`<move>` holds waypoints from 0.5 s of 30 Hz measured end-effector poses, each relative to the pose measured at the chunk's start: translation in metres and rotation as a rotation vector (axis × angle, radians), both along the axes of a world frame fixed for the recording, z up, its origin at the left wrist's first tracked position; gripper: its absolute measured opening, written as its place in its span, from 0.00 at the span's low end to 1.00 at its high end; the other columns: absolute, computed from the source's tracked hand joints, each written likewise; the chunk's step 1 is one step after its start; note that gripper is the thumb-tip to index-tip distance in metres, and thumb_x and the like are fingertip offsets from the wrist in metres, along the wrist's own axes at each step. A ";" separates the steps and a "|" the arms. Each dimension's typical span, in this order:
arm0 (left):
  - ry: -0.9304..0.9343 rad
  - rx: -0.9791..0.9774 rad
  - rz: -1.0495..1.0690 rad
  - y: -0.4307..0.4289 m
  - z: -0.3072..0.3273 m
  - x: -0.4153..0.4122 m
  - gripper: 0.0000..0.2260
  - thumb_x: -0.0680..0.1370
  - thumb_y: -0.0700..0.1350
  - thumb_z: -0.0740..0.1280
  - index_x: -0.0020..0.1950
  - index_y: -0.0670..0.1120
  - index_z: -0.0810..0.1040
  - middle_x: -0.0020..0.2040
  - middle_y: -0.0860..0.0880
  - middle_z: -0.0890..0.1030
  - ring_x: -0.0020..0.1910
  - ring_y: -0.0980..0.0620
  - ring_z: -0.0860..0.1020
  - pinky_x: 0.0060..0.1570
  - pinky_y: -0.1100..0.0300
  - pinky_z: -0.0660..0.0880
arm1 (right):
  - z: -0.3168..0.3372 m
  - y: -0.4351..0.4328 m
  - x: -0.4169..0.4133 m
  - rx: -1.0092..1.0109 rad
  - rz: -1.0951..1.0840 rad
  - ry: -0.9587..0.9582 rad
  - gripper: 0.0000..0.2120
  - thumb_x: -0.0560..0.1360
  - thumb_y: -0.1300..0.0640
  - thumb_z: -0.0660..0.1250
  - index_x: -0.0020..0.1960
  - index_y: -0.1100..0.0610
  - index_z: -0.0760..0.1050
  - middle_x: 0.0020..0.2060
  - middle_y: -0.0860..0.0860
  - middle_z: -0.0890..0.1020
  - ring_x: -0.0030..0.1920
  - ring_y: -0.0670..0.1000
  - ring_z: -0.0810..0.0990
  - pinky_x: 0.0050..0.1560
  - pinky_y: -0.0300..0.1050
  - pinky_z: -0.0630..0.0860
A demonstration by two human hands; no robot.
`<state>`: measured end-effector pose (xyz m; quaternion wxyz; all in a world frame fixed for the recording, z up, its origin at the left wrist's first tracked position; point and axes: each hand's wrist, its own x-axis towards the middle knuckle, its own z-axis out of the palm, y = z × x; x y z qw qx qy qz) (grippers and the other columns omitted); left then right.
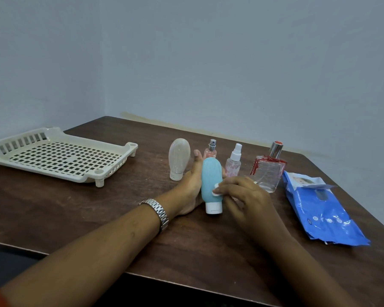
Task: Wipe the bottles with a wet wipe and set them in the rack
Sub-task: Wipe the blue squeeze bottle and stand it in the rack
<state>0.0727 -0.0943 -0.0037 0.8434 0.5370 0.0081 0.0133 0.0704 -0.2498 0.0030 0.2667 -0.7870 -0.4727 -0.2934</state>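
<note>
- Dark wooden table (120, 207) is carrying everything, set into the corner of the room.
- Cream perforated rack (118, 161) is sitting at the far left with nothing in it, well apart from the bottles.
- Blue wet-wipe pack (319, 209) is lying flat at the right edge with its flap peeled open.
- Left hand (191, 187) is wrapping around the blue squeeze bottle (211, 173) from behind with the thumb pointing up. A metal watch (159, 210) is sitting on that wrist.
- Right hand (246, 200) is pinching a folded wet wipe (216, 191) and pressing it against the bottle's lower right side.
- The blue bottle is standing near upright, white cap down, at table centre. Can't tell whether the cap is touching the wood.
- Square glass perfume bottle (268, 171) with red trim is standing just beside the pack.
- Translucent squeeze bottle (179, 158) is standing cap down behind the left hand.
- Clear spray bottle (233, 165) and pink atomiser (210, 151) are standing in the back row, between the other two.
</note>
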 end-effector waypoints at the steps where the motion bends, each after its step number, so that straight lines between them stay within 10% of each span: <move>1: 0.001 -0.014 0.002 -0.001 0.001 -0.001 0.35 0.76 0.69 0.44 0.41 0.44 0.78 0.35 0.48 0.82 0.35 0.52 0.80 0.37 0.59 0.78 | 0.000 0.001 0.001 0.019 -0.016 -0.004 0.10 0.70 0.63 0.65 0.48 0.56 0.81 0.48 0.49 0.81 0.51 0.43 0.75 0.53 0.35 0.70; 15: 0.045 -0.003 -0.009 0.000 0.004 -0.005 0.38 0.74 0.72 0.42 0.42 0.44 0.78 0.35 0.46 0.80 0.31 0.49 0.79 0.29 0.58 0.76 | -0.001 0.005 0.004 0.098 -0.023 -0.019 0.10 0.69 0.67 0.67 0.48 0.57 0.81 0.47 0.51 0.82 0.51 0.44 0.77 0.55 0.33 0.71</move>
